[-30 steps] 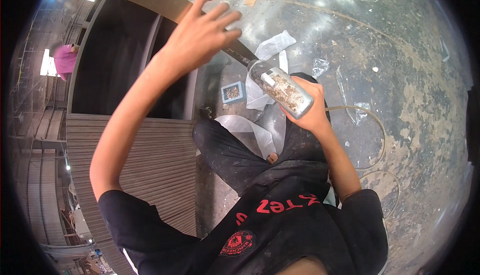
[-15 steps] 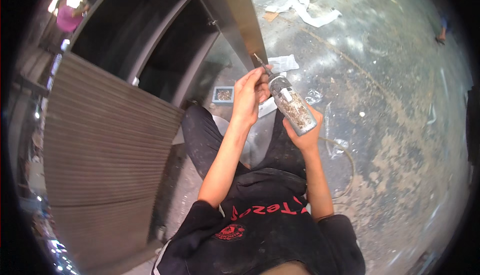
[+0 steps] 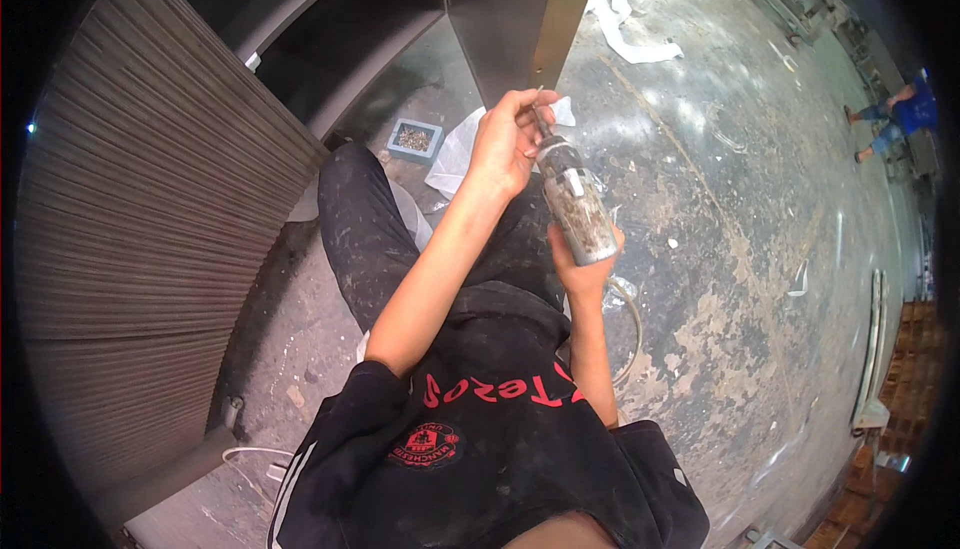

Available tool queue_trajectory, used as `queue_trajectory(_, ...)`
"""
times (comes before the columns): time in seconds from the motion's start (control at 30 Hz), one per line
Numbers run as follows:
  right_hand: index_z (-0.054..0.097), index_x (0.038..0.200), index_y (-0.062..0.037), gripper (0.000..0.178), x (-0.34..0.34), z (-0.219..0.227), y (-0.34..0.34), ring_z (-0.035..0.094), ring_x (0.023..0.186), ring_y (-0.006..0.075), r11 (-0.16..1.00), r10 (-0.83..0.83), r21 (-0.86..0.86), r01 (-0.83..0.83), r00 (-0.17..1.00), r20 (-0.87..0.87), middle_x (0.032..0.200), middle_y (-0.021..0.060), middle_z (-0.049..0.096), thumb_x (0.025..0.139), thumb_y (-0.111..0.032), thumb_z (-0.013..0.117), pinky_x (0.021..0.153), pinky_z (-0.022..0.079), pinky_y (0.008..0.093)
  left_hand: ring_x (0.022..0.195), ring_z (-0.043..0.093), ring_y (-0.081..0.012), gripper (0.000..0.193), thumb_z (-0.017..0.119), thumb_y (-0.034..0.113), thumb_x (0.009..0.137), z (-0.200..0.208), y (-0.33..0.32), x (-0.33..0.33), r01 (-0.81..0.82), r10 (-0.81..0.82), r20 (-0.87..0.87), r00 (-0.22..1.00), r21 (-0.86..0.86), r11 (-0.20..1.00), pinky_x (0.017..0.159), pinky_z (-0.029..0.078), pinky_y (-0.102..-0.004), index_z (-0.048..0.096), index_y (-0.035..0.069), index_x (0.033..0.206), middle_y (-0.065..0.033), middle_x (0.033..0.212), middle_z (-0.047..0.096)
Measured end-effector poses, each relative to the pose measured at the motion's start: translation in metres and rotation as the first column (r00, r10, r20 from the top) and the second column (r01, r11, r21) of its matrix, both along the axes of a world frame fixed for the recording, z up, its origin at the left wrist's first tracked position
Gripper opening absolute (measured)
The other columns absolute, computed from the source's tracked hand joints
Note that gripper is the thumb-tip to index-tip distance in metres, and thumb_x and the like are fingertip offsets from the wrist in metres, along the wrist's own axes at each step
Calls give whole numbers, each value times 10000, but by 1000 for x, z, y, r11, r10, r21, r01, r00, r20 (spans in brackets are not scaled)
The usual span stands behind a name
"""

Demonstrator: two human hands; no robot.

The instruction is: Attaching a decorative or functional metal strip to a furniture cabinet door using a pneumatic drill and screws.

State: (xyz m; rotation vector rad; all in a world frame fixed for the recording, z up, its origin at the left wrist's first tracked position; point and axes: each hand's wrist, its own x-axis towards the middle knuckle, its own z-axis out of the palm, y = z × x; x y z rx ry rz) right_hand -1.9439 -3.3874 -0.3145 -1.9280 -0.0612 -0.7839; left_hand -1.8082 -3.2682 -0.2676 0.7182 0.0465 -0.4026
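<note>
My right hand (image 3: 586, 267) grips a worn, dirt-speckled power drill (image 3: 580, 211) from below, its handle mostly hidden under the body. The drill points away from me, toward the lower end of a dark panel door (image 3: 495, 34). My left hand (image 3: 503, 146) is closed at the front of the tool, thumb and fingers round the thin bit (image 3: 542, 121). The bit's tip shows just past those fingers, close to the door's brownish edge (image 3: 568, 24). Whether a screw is also in the left fingers cannot be made out.
A small blue-grey box (image 3: 417, 139) of screws sits on the floor beyond my left knee, beside white wrapping sheet (image 3: 455, 161). A ribbed panel (image 3: 150, 199) stands on the left. A cable (image 3: 638, 334) curves by my right arm. Another person (image 3: 895, 114) is at far right.
The view has swung, so the door and ribbed panel appear shifted. The left fingers now sit further round the bit near its tip. The drill remains in my right hand.
</note>
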Motion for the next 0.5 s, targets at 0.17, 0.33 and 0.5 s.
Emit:
queue_trajectory(0.17, 669, 937, 10, 371, -15, -5, -6, 657, 728, 362, 998, -28, -64, 29, 999, 20, 852, 180, 668, 586, -75, 754, 696, 519, 367, 577, 472, -72, 266, 558, 223, 916, 5, -5, -19, -3, 6, -96, 995, 26, 1000, 432, 318, -185, 615, -19, 1008, -43, 761, 609)
queue_trajectory(0.33, 663, 915, 9, 341, -12, 7, -10, 644, 703, 362, 996, 2, -89, 3, 999, 48, 833, 178, 651, 593, -64, 746, 658, 505, 363, 566, 453, -75, 255, 605, 225, 904, 5, -8, -21, -54, 56, -173, 983, 17, 998, 421, 301, -180, 617, -5, 1014, -58, 785, 612)
queue_trajectory(0.5, 653, 893, 14, 304, -11, 13, -16, 630, 674, 350, 986, 36, -163, -22, 996, 84, 794, 168, 632, 612, -64, 741, 619, 493, 357, 566, 447, -76, 250, 654, 207, 883, 15, -6, -22, -27, 22, -245, 969, -18, 999, 413, 293, -177, 616, -3, 1014, -64, 800, 618)
